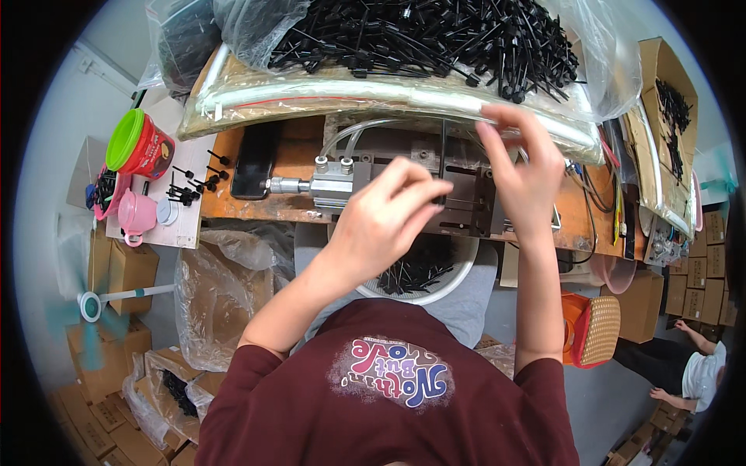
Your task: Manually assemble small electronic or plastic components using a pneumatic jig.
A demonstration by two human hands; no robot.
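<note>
My left hand (390, 216) is closed in a pinch above the metal fixture (466, 203). A thin black rod (443, 151) stands upright in the view at its fingertips and seems held there. My right hand (522, 159) is raised over the fixture's right side, by the near edge of the plastic-covered tray (326, 95). Its fingers are apart and slightly blurred, with nothing seen in them. Beyond both hands the tray bears a large heap of thin black parts with thicker heads (435, 39). A silver air cylinder (332, 186) with clear tubes lies left of my left hand.
Below the fixture, a white basin (458, 289) holds more black parts. A phone (252, 159), several loose black parts (194, 186), a red tub (144, 144) and a pink cup (137, 213) are at left. Cables (594, 194), an orange stool (583, 330) and another person (684, 365) are at right.
</note>
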